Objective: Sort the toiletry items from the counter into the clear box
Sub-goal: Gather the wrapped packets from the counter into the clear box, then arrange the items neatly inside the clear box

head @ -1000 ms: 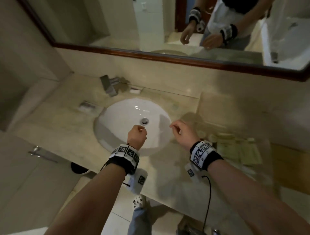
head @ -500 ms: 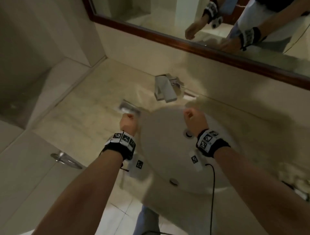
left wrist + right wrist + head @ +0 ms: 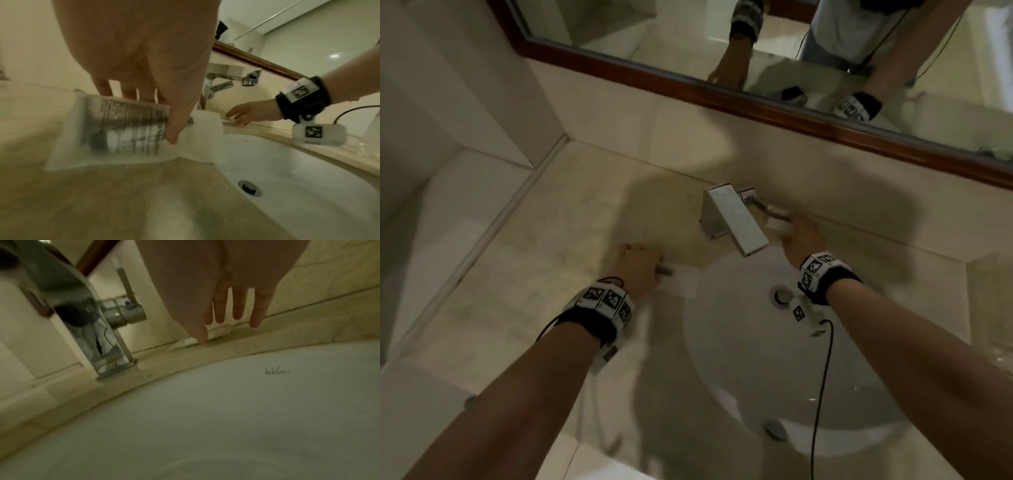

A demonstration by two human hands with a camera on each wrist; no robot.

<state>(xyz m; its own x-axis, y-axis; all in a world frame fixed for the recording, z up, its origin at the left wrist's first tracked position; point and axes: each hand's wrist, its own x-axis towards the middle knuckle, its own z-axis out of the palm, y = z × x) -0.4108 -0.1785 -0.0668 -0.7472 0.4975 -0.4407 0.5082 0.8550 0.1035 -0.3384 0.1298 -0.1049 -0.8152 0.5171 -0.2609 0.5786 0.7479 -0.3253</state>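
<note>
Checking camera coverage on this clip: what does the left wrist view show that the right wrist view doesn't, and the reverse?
Left wrist only: the left hand, fingers and thumb on a clear printed packet at the sink's edge, the drain, and the right hand seen from the side.

Right wrist only: a small white packet against the back wall beneath the right hand's straight fingers; whether they touch it is unclear. Also a script logo on the basin.

Both: the faucet, sink and counter.
</note>
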